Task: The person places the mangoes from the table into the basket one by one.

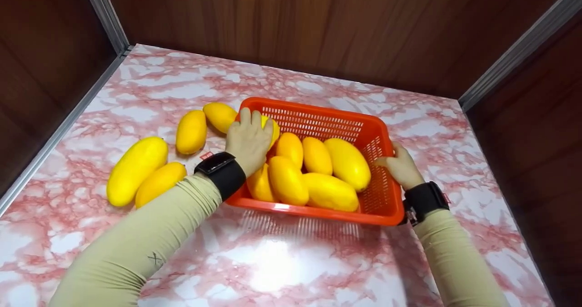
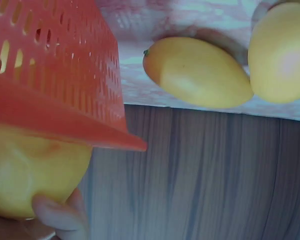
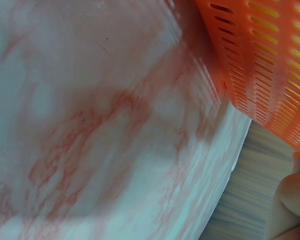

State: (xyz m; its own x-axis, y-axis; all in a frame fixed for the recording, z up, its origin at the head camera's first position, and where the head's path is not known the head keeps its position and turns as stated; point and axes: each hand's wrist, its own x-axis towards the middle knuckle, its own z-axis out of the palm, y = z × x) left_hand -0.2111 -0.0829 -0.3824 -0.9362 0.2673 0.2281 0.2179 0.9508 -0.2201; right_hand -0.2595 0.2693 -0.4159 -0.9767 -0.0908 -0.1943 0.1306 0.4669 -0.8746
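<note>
A red-orange perforated plastic basket (image 1: 313,213) stands on the table with several yellow mangoes (image 1: 332,191) inside. At its left end my left hand (image 1: 249,138) grips another mango (image 1: 271,129), just inside the rim in the head view. The left wrist view shows this mango (image 2: 35,175) with fingertips (image 2: 55,212) curled on its side, beside the basket rim. My right hand (image 1: 402,167) holds the basket's right rim, thumb over the inner side. In the right wrist view, its fingers (image 3: 295,195) are at the rim's edge.
Left of the basket lie a large yellow mango (image 1: 136,170), a smaller mango (image 1: 160,183) beside it, and two mangoes farther back, one upright-looking (image 1: 191,132) and one close to the basket (image 1: 220,117). Brown wood-grain panels (image 1: 291,25) wall the pink-and-white marbled table (image 1: 191,270).
</note>
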